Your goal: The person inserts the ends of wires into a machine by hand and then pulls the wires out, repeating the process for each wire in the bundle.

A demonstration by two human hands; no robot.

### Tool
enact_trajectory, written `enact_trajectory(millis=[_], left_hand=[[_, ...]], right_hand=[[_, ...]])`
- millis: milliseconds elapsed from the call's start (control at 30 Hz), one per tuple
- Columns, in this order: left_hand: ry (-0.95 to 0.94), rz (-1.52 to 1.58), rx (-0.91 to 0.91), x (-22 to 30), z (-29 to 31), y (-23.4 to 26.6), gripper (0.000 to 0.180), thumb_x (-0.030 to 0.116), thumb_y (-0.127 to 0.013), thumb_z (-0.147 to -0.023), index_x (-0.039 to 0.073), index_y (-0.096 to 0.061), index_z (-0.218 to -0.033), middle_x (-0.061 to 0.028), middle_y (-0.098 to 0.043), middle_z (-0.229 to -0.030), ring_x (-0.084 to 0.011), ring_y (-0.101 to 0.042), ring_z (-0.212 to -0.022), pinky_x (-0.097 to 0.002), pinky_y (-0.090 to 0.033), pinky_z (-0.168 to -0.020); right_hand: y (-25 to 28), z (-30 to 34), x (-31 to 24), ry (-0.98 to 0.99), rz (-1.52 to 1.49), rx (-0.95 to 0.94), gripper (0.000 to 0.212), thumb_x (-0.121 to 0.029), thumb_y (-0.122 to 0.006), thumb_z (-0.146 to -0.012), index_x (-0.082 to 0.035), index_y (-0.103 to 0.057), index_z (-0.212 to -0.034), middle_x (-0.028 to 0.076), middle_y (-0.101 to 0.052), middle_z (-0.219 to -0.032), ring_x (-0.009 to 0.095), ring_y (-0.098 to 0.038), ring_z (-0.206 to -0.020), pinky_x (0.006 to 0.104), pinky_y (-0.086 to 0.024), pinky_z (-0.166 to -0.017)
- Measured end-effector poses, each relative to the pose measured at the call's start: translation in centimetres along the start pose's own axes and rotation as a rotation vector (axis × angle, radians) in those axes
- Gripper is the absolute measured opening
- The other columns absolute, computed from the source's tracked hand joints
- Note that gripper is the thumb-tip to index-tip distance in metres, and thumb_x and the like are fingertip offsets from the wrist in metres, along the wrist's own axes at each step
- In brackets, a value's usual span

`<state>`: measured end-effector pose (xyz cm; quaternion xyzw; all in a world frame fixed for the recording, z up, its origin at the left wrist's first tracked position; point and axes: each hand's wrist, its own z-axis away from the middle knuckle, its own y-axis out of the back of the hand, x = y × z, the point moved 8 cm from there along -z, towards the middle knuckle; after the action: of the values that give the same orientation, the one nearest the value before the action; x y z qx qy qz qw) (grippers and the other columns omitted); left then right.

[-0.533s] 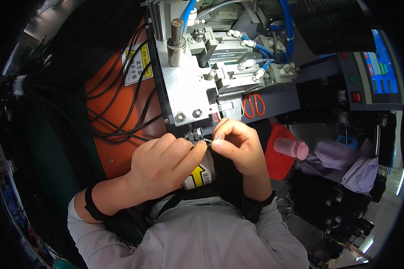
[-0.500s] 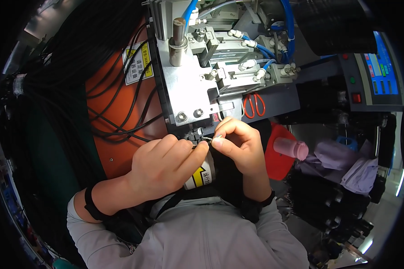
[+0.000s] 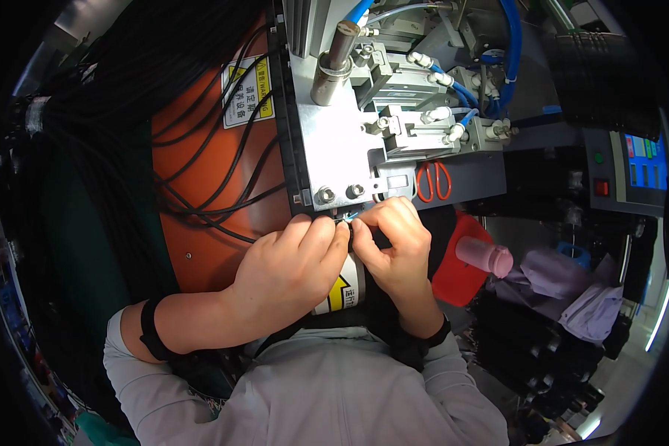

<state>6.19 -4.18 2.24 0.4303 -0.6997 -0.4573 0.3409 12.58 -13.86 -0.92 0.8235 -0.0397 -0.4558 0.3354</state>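
Note:
Both hands meet at the front lower edge of a metal machine block [image 3: 338, 160]. My left hand [image 3: 293, 256] is closed, thumb and forefinger pinched together near thin light-blue and white wires [image 3: 352, 216]. A black cable [image 3: 234, 234] runs in from the left and disappears behind that hand. My right hand [image 3: 397, 241] curls with its fingertips at the same thin wires, pinching them just under the block's edge. Fingers hide most of the wires and whatever part of the machine lies behind them.
Black cables cross an orange panel [image 3: 208, 253] on the left. Pneumatic cylinders [image 3: 423, 130] with blue hoses fill the back. Red-handled scissors [image 3: 434, 182] lie right of the block. Further right are a pink bottle [image 3: 484, 256] on a red surface and a control screen [image 3: 645, 160].
The machine has shifted right in view. My right fingers have curled in closer to my left, and light-blue wire now shows between the fingertips.

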Motion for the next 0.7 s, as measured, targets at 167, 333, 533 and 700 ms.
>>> enact_trajectory(millis=[167, 333, 533, 700], left_hand=[[-0.009, 0.005, 0.019, -0.1, -0.1, 0.1, 0.024, 0.013, -0.063, -0.073, 0.004, -0.065, -0.095, 0.0008, -0.044, -0.076, -0.0098, -0.048, -0.068, -0.0202, -0.04, -0.048], [-0.011, 0.019, 0.006, 0.0, -0.2, 0.1, 0.025, 0.012, -0.063, -0.073, 0.003, -0.065, -0.097, 0.0005, -0.045, -0.077, -0.0102, -0.05, -0.069, -0.0207, -0.04, -0.047], [0.019, 0.008, -0.019, 0.0, -0.1, -0.1, 0.027, 0.011, -0.063, -0.073, 0.003, -0.066, -0.099, 0.0001, -0.046, -0.077, -0.0114, -0.051, -0.07, -0.0202, -0.041, -0.046], [0.02, 0.009, -0.014, -0.1, -0.2, 0.0, 0.027, 0.01, -0.064, -0.073, 0.003, -0.066, -0.099, -0.0003, -0.046, -0.077, -0.012, -0.052, -0.07, -0.02, -0.042, -0.047]], right_hand=[[-0.3, 0.4, 1.3, -0.062, -0.094, 0.104, 0.009, 0.003, -0.068, -0.071, 0.0, -0.06, -0.075, 0.009, -0.058, -0.071, 0.023, -0.054, -0.066, 0.0311, -0.044, -0.063], [0.3, 0.3, 0.9, -0.012, -0.107, 0.143, 0.009, 0.002, -0.068, -0.071, 0.0, -0.06, -0.075, 0.009, -0.058, -0.071, 0.024, -0.055, -0.068, 0.0312, -0.044, -0.064], [0.2, -0.2, 1.2, -0.083, -0.1, 0.06, 0.008, 0.003, -0.067, -0.072, 0.0, -0.06, -0.075, 0.008, -0.059, -0.072, 0.024, -0.054, -0.068, 0.0315, -0.044, -0.064], [-0.3, 0.2, 1.1, -0.089, -0.088, 0.023, 0.008, 0.003, -0.066, -0.073, 0.0, -0.059, -0.075, 0.008, -0.057, -0.072, 0.023, -0.054, -0.068, 0.0301, -0.043, -0.064]])
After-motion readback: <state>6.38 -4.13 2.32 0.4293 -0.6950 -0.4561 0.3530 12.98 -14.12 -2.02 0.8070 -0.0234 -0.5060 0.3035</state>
